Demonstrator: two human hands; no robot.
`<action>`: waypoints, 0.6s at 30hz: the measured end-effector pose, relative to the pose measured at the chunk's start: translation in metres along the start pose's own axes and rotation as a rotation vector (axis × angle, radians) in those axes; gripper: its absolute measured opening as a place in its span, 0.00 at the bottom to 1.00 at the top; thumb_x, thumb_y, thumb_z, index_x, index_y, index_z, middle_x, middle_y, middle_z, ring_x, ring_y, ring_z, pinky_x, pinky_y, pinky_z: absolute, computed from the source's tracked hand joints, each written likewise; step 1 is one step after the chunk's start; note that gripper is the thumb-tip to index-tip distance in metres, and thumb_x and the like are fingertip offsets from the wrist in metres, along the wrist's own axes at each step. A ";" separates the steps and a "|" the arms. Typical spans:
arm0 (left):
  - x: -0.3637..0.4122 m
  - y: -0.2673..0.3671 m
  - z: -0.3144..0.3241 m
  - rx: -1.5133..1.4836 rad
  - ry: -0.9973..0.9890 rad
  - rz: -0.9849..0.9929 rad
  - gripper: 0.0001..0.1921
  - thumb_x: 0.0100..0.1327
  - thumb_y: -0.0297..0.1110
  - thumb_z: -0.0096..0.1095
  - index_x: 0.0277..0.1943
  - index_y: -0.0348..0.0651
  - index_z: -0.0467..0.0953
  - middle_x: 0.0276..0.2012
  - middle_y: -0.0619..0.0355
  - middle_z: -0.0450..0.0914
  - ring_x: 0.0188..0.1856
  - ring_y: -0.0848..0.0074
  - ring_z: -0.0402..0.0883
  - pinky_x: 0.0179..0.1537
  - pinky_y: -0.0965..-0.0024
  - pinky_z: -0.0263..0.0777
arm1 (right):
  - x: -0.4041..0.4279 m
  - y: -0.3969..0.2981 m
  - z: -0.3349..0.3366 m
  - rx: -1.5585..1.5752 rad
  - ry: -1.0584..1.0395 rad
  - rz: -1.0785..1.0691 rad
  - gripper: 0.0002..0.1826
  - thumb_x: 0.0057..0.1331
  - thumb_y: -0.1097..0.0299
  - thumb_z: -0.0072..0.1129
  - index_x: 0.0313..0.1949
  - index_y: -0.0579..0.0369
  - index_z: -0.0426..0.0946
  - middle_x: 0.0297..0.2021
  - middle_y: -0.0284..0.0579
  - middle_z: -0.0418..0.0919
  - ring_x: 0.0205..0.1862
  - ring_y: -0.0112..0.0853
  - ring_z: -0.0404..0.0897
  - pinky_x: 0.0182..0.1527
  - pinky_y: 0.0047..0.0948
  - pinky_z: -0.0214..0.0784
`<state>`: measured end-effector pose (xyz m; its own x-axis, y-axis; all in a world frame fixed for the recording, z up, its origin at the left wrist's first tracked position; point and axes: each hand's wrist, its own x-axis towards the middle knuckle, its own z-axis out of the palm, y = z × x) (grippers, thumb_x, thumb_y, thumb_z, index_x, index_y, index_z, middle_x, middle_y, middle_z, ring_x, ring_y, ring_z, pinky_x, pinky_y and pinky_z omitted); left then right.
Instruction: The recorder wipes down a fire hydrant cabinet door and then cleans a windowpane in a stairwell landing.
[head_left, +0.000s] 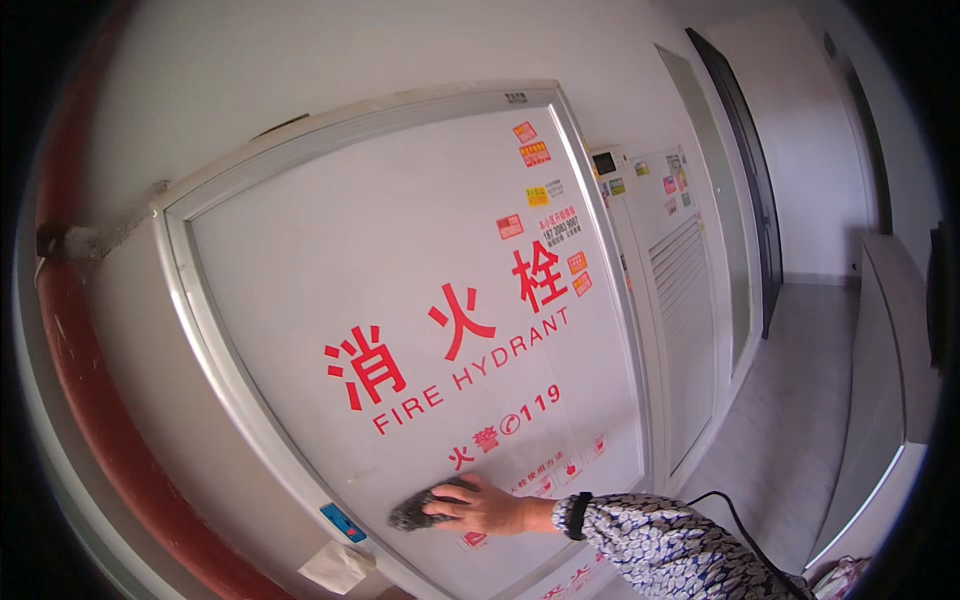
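Note:
My right hand (487, 510) presses a dark grey, fuzzy scrubbing pad or cloth (412, 512) against the lower part of a white fire hydrant cabinet door (300, 255). Its fingers spread over the wad, which partly hides the printed panel beneath. Large red lettering (461, 321) crosses the middle of the door. Small red, orange and yellow stickers (536, 154) cling near its upper right edge, some bearing writing. A faint mark (352, 478) shows on the door left of the hand. My left hand is out of view.
A silver metal frame (225, 375) borders the door, with a blue tag (343, 523) and a pale paper piece (335, 566) at its lower left. A red pipe (112, 420) runs along the left. Rightward stand a louvred panel (679, 262), a dark door (739, 150) and a grey-white cabinet-like structure (870, 375).

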<state>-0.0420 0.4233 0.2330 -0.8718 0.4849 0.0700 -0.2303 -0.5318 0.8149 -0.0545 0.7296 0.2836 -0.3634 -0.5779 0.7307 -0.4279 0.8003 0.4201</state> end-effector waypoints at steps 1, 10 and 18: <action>0.000 0.000 0.001 0.004 0.004 0.000 0.25 0.60 0.35 0.64 0.59 0.35 0.69 0.52 0.51 0.79 0.53 0.66 0.78 0.56 0.59 0.71 | -0.017 0.001 0.000 0.003 -0.016 0.010 0.19 0.56 0.66 0.59 0.48 0.37 0.79 0.61 0.31 0.68 0.64 0.36 0.63 0.56 0.45 0.59; -0.004 -0.001 0.002 0.069 0.087 0.062 0.27 0.60 0.35 0.66 0.60 0.35 0.69 0.53 0.50 0.78 0.54 0.67 0.77 0.56 0.59 0.71 | -0.082 0.103 -0.118 0.023 0.243 0.969 0.17 0.59 0.56 0.62 0.44 0.50 0.77 0.48 0.48 0.76 0.52 0.44 0.73 0.55 0.44 0.60; -0.004 -0.006 0.013 0.113 0.120 0.087 0.29 0.59 0.36 0.67 0.61 0.34 0.68 0.53 0.50 0.78 0.54 0.67 0.77 0.57 0.59 0.70 | -0.141 0.140 -0.112 -0.292 0.569 0.996 0.21 0.52 0.76 0.67 0.47 0.41 0.81 0.56 0.49 0.68 0.56 0.50 0.67 0.57 0.46 0.63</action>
<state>-0.0316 0.4335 0.2348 -0.9333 0.3502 0.0797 -0.1074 -0.4839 0.8685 0.0291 0.9408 0.2999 0.0222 0.4163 0.9090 0.0677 0.9065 -0.4168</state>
